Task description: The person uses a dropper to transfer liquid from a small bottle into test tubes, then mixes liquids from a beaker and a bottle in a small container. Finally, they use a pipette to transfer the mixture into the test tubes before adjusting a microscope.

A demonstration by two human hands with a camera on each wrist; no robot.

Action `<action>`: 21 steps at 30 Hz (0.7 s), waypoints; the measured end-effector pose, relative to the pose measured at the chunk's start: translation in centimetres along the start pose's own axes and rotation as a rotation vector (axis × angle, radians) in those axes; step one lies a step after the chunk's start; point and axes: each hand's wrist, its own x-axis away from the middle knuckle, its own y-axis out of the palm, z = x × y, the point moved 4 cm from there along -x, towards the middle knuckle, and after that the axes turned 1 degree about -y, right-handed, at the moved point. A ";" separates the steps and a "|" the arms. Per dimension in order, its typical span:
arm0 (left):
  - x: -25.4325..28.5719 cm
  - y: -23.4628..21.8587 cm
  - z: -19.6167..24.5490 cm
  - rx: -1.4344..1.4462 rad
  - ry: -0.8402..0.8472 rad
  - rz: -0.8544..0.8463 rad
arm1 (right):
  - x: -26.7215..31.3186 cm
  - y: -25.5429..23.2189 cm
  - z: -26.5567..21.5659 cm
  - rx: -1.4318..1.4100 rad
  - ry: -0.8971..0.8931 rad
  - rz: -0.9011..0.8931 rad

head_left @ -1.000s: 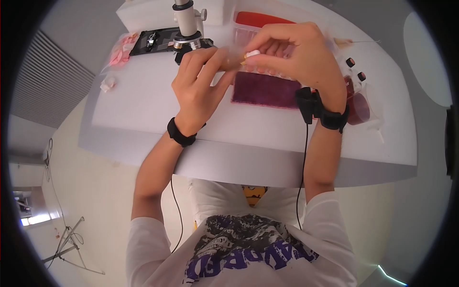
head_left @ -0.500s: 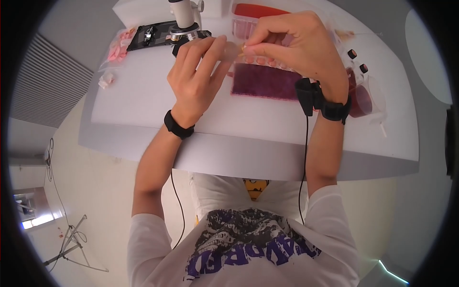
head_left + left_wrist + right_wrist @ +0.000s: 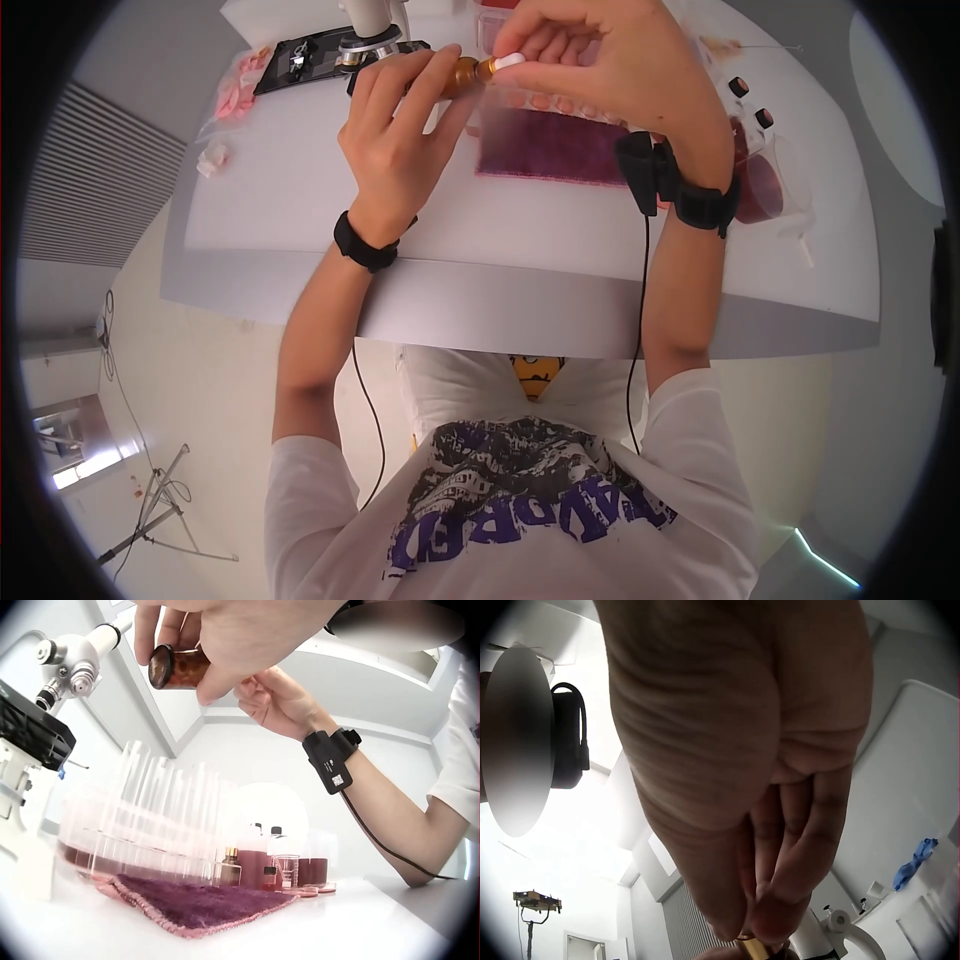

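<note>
In the head view my left hand (image 3: 395,135) grips a small amber glass dropper bottle (image 3: 462,78), held sideways above the table. Its round base faces the left wrist camera, where the amber glass (image 3: 184,669) shows between thumb and fingers. My right hand (image 3: 625,75) pinches the white rubber bulb (image 3: 509,61) of the dropper cap between thumb and index finger. The cap's gold collar (image 3: 487,69) sits right at the bottle's neck. From the right wrist, just a bit of gold (image 3: 756,948) shows past the fingertips.
Below the hands lies a purple cloth (image 3: 550,145), with a rack of clear test tubes (image 3: 161,799) behind it. A microscope (image 3: 370,40) stands back left, near a black tray (image 3: 300,62) and pink petals (image 3: 238,97). A beaker of red liquid (image 3: 760,190) stands at right.
The amber bottle, blurred or hidden earlier, now shows clearly between the hands, lined up with the cap. The white bulb, mostly covered half a second ago, is visible again. The head view has tilted slightly.
</note>
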 end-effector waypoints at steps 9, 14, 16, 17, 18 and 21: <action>0.3 -0.1 -0.2 0.083 -0.108 -0.030 | -0.1 -0.6 1.7 -0.131 -0.042 0.013; 0.6 0.0 0.1 0.184 -0.243 -0.085 | -0.3 -1.1 3.2 -0.307 -0.038 0.070; 0.9 0.4 0.0 0.232 -0.288 -0.143 | -0.1 -1.5 3.3 -0.348 -0.008 0.107; 1.0 0.5 0.0 0.262 -0.308 -0.177 | 0.0 -1.9 3.4 -0.378 0.018 0.136; 1.2 0.6 0.2 0.268 -0.301 -0.169 | 0.1 -2.3 3.4 -0.406 0.042 0.166; 1.8 1.2 0.6 0.406 -0.496 -0.279 | 0.9 -4.3 3.1 -0.378 0.150 0.252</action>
